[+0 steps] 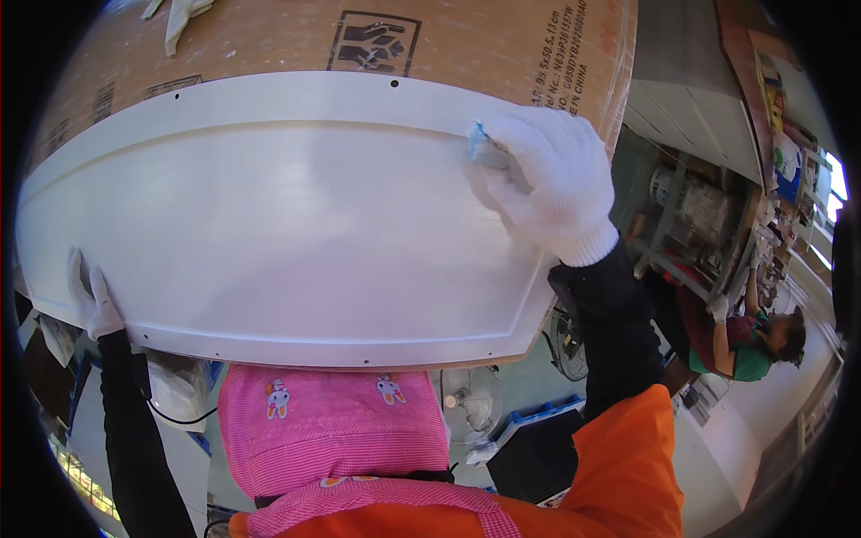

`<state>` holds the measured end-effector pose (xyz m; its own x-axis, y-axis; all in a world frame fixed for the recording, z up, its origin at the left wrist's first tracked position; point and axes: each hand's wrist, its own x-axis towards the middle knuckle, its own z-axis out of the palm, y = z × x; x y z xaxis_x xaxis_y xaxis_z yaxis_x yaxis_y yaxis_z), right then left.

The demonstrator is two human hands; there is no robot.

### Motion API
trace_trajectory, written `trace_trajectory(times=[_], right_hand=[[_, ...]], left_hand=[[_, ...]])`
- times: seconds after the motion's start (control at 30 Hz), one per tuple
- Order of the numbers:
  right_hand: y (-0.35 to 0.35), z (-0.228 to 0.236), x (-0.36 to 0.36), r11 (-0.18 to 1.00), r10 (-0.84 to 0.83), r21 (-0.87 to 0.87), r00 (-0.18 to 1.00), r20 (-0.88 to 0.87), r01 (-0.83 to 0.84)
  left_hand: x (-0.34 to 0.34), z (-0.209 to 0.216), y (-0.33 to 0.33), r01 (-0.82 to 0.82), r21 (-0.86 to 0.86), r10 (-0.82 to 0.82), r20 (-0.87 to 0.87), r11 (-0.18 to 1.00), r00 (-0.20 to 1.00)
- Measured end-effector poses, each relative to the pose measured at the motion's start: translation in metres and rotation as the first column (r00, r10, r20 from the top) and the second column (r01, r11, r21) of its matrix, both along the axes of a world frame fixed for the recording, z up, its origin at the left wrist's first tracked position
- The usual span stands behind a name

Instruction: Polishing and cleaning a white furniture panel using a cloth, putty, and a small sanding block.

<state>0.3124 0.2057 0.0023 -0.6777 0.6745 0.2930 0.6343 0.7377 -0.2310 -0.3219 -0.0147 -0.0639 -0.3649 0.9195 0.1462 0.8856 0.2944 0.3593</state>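
Note:
A large white panel [296, 215] with a raised border and small holes along its edges lies flat in front of me. My right hand [560, 179], in a white knitted glove, is closed on a small crumpled white-and-blue cloth [485, 148]. It presses the cloth near the panel's far right edge. My left hand [92, 300], also gloved, rests on the panel's near left edge with its fingers stretched out and nothing in them.
Under the panel is a brown cardboard box [484, 40], with a white glove-like cloth [184, 20] on its far left part. A co-worker [749, 345] in green stands at the right beside a cluttered workbench [749, 229]. A blue-edged dark pallet [534, 448] is on the floor.

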Motion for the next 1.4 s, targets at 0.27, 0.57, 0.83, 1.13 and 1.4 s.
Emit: trace_trajectory(times=[0.27,0.57,0.83,1.13,1.4], right_hand=[[-0.017,0.009,0.069,0.982,-0.175,-0.053,0.983,0.063,0.179],[-0.014,0.023,0.017,0.981,-0.11,-0.164,0.993,-0.041,0.102],[-0.154,0.099,-0.044,0.134,-0.991,-0.955,-0.05,-0.125,-0.264],[-0.124,0.052,-0.151,0.536,-0.708,-0.814,0.643,-0.29,0.223],[-0.044,0.01,-0.042,0.82,-0.532,-0.359,0.825,-0.191,0.446]], left_hand=[[0.004,0.006,0.001,-0.004,0.006,0.004,0.009,1.0,1.0],[0.009,-0.002,0.006,0.008,-0.001,-0.008,-0.009,1.0,1.0],[0.015,0.006,0.003,0.011,-0.014,-0.011,-0.015,1.0,1.0],[0.044,0.014,0.012,0.024,-0.016,-0.024,0.041,1.0,0.999],[0.052,0.023,0.016,0.041,-0.009,-0.04,0.061,0.999,0.997]])
